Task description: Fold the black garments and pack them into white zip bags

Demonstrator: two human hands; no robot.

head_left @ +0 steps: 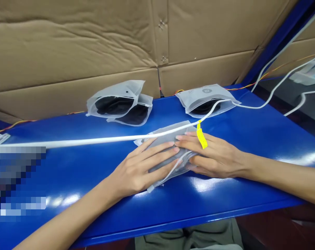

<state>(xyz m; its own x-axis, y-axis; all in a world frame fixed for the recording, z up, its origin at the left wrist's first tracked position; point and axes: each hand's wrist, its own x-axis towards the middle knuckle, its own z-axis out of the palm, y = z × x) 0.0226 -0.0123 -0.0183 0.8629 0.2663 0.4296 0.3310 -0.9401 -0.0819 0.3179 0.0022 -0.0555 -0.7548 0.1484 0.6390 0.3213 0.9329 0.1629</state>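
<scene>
A frosted plastic bag (164, 160) with something dark inside lies on the blue table (152, 211), near its middle. My left hand (142, 166) rests flat on the bag's left part with its fingers spread. From the right, my right hand (215, 154) lies over the bag's right end, fingers apart and pointing left; its lower fingertips are partly hidden at the bag's edge. A white cable (102, 139) crosses just above the bag and passes near my fingertips. From this cable a yellow tag (202, 138) hangs over my right hand.
Two overlapping frosted bags (114, 105) with dark contents stand open at the table's back. Another frosted bag (209, 99) lies back right, under the cable. Brown cardboard (95, 45) walls the rear. A pixelated area covers the left edge. A clear container (310, 72) is far right.
</scene>
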